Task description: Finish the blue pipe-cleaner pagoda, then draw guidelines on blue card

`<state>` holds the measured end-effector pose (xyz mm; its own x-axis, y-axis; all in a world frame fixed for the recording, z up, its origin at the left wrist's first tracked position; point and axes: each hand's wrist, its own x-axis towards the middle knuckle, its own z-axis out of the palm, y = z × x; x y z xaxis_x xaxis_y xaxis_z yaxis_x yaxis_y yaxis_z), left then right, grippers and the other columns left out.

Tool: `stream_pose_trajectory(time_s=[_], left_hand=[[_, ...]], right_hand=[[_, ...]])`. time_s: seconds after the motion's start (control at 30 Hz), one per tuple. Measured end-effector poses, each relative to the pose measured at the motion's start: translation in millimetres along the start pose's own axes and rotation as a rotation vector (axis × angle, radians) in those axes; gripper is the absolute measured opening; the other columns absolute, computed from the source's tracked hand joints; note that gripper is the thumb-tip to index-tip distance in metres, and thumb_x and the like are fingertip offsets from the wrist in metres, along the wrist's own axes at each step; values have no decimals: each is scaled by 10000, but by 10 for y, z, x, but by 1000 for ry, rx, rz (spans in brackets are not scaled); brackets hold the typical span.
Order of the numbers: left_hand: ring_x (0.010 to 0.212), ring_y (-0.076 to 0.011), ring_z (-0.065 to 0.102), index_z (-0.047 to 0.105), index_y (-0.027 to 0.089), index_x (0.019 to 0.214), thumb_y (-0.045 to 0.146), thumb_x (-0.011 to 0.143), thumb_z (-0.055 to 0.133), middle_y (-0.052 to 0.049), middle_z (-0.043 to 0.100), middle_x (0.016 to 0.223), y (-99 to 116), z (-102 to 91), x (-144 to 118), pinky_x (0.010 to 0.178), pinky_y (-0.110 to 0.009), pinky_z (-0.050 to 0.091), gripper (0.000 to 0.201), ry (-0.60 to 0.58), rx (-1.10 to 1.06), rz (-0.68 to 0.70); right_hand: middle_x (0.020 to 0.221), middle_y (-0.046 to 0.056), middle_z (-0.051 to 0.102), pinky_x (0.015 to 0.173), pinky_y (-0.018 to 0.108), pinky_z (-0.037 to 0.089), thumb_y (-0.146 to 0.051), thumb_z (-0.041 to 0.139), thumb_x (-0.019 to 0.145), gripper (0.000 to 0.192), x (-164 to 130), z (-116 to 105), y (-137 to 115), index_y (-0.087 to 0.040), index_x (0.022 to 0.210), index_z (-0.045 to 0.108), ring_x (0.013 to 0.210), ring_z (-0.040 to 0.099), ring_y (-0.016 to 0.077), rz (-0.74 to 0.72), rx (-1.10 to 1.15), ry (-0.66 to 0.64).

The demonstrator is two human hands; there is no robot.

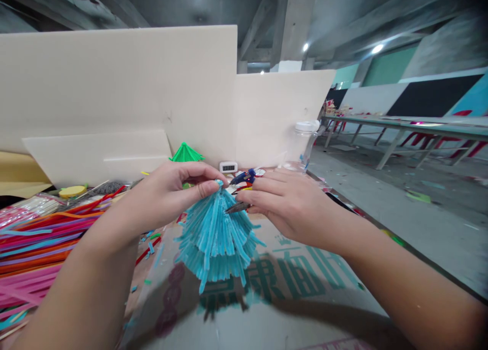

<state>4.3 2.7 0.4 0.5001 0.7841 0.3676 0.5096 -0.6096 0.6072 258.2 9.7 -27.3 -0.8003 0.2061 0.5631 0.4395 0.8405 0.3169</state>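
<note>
A light-blue, tiered cone point(219, 233) made of fuzzy pipe cleaners hangs upright over the printed board, its strands fanning downward. My left hand point(171, 195) pinches its narrow top between thumb and fingers. In my right hand point(293, 202) is a pair of scissors point(238, 207); the dark metal blade points left and lies against the cone's right side. My fingers hide the handles. Just behind, between both hands, a dark-blue object point(244, 177) shows in part; its kind is unclear.
Bundles of coloured pipe cleaners point(41, 248) lie at left. A green cone point(186, 152), a small white digital timer point(228, 167) and a clear jar point(303, 144) stand before white boards point(202, 95). Beneath the cone is a printed board point(305, 309) with scraps beside it.
</note>
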Motion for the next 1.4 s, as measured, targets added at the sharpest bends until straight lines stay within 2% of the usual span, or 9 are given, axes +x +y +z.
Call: stream_pose_trajectory(time_s=[0.4,0.6,0.97,1.3,1.4], left_hand=[[958,-194,679,729,221,1032,407,938,601,-14,753,1019,-2,0,-14,799,-271,520,245,-9,-23,-1],[929,-171,673,729,233,1023,396,933,608,8,750,999,11,5,-8,780,-247,509,222,-5,-9,-5],[934,-164,668,724,229,1016,386,939,599,9,749,995,18,3,-10,792,-244,500,215,-1,0,9],[924,-140,673,728,250,1016,386,939,607,38,751,986,-4,-6,-12,780,-216,501,197,-3,-3,6],[926,-136,672,728,247,1010,383,937,605,40,752,990,6,0,-5,786,-211,501,198,2,-6,8]], right_hand=[[1073,127,723,757,366,457,-202,436,1012,271,-26,-28,20,-142,1151,662,923,640,232,12,22,19],[1141,105,717,794,379,467,-209,476,1003,243,-13,-7,-3,-148,1141,666,1000,641,252,21,50,-12],[1101,86,724,796,369,458,-201,461,1017,234,0,12,8,-153,1110,671,974,638,230,-4,59,-2],[929,102,716,714,364,437,-196,455,1005,268,-5,-7,12,-114,1126,679,853,635,243,10,5,64],[1003,115,723,742,365,447,-215,459,1008,265,-5,-16,2,-121,1125,678,896,638,246,6,11,45]])
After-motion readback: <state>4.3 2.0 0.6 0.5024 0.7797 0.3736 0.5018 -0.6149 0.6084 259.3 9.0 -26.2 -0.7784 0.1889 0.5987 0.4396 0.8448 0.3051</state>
